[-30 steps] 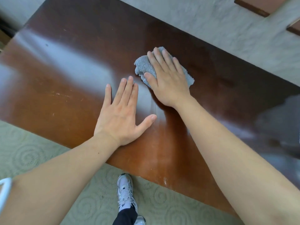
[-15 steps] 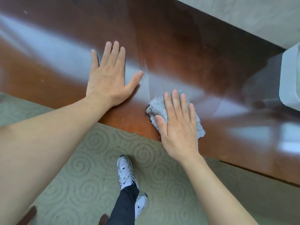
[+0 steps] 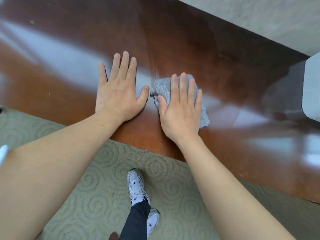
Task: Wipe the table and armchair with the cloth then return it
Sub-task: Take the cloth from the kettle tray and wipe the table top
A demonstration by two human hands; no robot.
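Observation:
A glossy dark brown wooden table point(image 3: 199, 40) fills the upper part of the view. My right hand point(image 3: 181, 108) lies flat with straight fingers on a crumpled grey cloth point(image 3: 162, 87), pressing it onto the tabletop near the front edge. The cloth shows above my fingertips and at the right side of my palm. My left hand point(image 3: 119, 89) rests flat on the bare wood just left of the cloth, fingers spread, its thumb nearly touching the cloth. No armchair is plainly in view.
A pale grey boxy object point(image 3: 311, 87) stands on the table at the right edge. Patterned green carpet point(image 3: 97, 196) lies below the table's front edge, with my white sneakers point(image 3: 136, 186) on it. Pale floor point(image 3: 259, 16) shows beyond the table.
My right hand slid the cloth from far out on the table back toward the front edge, then slightly forward and leftward beside my left hand. My left hand stays flat.

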